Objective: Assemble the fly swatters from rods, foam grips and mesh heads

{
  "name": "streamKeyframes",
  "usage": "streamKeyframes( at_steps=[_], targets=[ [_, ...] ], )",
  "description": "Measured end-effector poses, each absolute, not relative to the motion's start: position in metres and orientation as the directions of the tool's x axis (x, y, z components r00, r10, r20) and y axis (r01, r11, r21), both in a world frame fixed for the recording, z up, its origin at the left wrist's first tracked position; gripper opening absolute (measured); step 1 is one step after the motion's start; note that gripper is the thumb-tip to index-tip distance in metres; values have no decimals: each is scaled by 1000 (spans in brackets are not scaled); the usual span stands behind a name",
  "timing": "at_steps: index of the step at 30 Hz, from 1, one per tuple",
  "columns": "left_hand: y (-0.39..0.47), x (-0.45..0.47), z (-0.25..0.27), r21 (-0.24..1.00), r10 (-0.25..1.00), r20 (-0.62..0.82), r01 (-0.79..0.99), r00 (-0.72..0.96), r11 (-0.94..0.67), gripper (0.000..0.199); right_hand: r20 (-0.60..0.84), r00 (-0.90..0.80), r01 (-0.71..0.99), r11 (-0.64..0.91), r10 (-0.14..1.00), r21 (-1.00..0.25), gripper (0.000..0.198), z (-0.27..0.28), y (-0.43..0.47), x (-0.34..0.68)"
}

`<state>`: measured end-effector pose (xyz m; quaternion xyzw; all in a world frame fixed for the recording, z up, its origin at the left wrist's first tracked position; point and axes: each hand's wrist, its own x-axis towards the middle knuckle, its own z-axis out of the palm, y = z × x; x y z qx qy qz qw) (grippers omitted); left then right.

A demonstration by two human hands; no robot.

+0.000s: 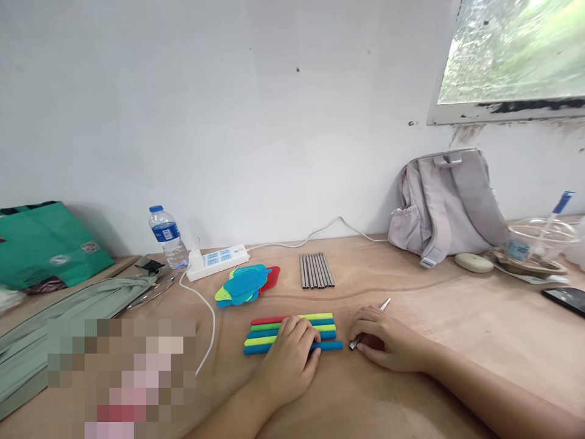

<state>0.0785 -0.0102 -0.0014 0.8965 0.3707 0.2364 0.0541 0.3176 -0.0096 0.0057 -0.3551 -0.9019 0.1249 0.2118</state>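
Several coloured tubes (260, 333) in red, green, yellow and blue lie side by side on the table in front of me. My left hand (295, 349) is over them, its fingers curled down and its thumb against the nearest blue tube (333, 346). To the right of these, my right hand (377, 332) is closed round a thin metal tube (386, 303). Both ends of that tube stick out of the hand, close to the blue tube's right end but apart from it. Behind them, several similar metal tubes (317, 271) lie in a neat row.
Blue, yellow and red mesh pieces (247, 283) are heaped near a white power strip (219, 262). A water bottle (168, 238) and a green bag (55, 247) stand at left. A backpack (448, 204), a plastic cup (539, 238) and a phone (567, 300) are at right.
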Motion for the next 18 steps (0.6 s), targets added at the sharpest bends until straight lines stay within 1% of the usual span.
streamKeyframes(
  at_steps=[2, 4, 8, 14, 18],
  targets=[
    [-10, 79, -1, 287, 688, 371, 628, 623, -723, 12, 287, -661, 589, 716, 693, -374, 13, 6, -10, 317],
    [-10, 79, -2, 301, 690, 354, 621, 632, -723, 12, 284, -664, 603, 720, 692, -343, 12, 6, -12, 316],
    [-9, 80, -1, 307, 701, 331, 631, 631, -713, 10, 281, -656, 637, 713, 701, -292, 17, 6, -12, 314],
    [-11, 81, 0, 244, 667, 367, 625, 648, -742, 7, 240, -681, 635, 720, 692, -280, 25, 5, -10, 319],
    [-12, 79, 0, 254, 657, 400, 612, 638, -749, 12, 227, -628, 707, 667, 745, -235, 30, 5, -14, 321]
  ],
)
